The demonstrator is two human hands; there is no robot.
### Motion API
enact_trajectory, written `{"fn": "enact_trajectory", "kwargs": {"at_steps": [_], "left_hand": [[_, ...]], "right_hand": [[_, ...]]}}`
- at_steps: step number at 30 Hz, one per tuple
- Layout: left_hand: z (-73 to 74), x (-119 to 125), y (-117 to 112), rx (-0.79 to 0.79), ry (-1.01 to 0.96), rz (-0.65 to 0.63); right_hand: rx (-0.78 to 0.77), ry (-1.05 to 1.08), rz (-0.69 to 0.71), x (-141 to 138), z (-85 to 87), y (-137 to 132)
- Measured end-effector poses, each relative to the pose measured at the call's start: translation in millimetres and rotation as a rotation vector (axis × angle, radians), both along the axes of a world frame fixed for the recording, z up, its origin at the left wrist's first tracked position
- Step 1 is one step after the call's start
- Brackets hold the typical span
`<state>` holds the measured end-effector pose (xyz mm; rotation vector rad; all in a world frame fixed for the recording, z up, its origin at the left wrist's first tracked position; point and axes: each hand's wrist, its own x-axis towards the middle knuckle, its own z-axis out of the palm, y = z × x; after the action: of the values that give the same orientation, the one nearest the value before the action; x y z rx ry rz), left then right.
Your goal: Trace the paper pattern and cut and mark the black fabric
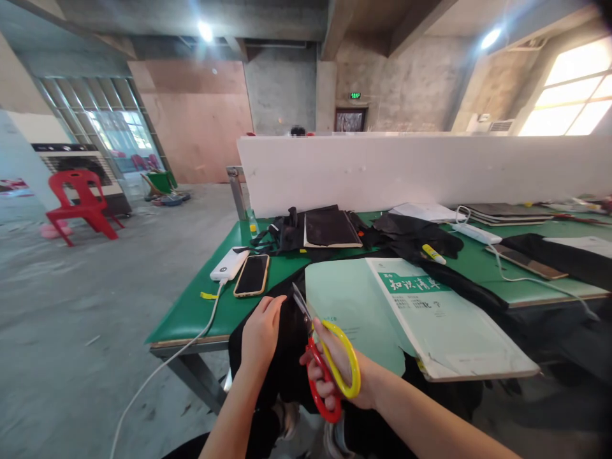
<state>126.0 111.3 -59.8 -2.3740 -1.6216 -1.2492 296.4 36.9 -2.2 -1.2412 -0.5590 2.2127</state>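
Note:
My right hand (347, 363) is wrapped round a pair of scissors (313, 349), with its fingers through the yellow and red handle loops. The blades point away from me and up, slightly parted, beside a black cloth (289, 347). This cloth drapes over the near table edge and down towards my lap. At the cloth's left part, my left hand (261, 331) pinches it, thumb and fingers pressed together just left of the blade tips. A pale green cover sheet (351, 312) and a green-and-white book (444, 319) lie right of the blades.
On the green table (186, 319) are a phone (252, 275), a white power bank (228, 263) with a hanging cable, a dark-covered book (332, 227), a glue stick (433, 254) and black cloth pieces (415, 233). A white partition (363, 175) stands behind. A red chair (81, 201) is at left.

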Motion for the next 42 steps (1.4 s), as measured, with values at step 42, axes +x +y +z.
{"fn": "enact_trajectory", "kwargs": {"at_steps": [42], "left_hand": [[-10.3,-5,-5,0.108,-0.029,-0.071]], "right_hand": [[0.11,-0.179,0.037,-25,-2.0,19]]}}
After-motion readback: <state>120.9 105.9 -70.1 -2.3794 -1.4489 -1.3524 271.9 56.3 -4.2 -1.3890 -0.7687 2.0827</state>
